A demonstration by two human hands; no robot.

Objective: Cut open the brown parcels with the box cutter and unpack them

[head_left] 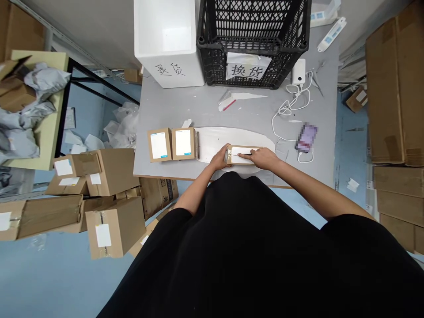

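Observation:
A small cardboard box (pixel 236 160) with a white label lies at the table's front edge, close to my body. My left hand (pixel 219 159) is closed around the box's left end, where clear tape shines. Over the label rests my right hand (pixel 264 158), its index finger stretched out to the left along the white surface. Something small and dark shows beside that finger, and the other fingers are curled; I cannot make out what it is. Left of my hands stand two more cardboard boxes, one (pixel 159 145) beside the other (pixel 183 143), each with a white label.
A white bin (pixel 180 70) and a black plastic crate (pixel 241 46) stand at the table's back. On the right lie a phone (pixel 306 138), a white cable and a power strip (pixel 331 34). Cardboard boxes (pixel 115 172) are piled at the left, with a shelf (pixel 49 123) of grey parcels.

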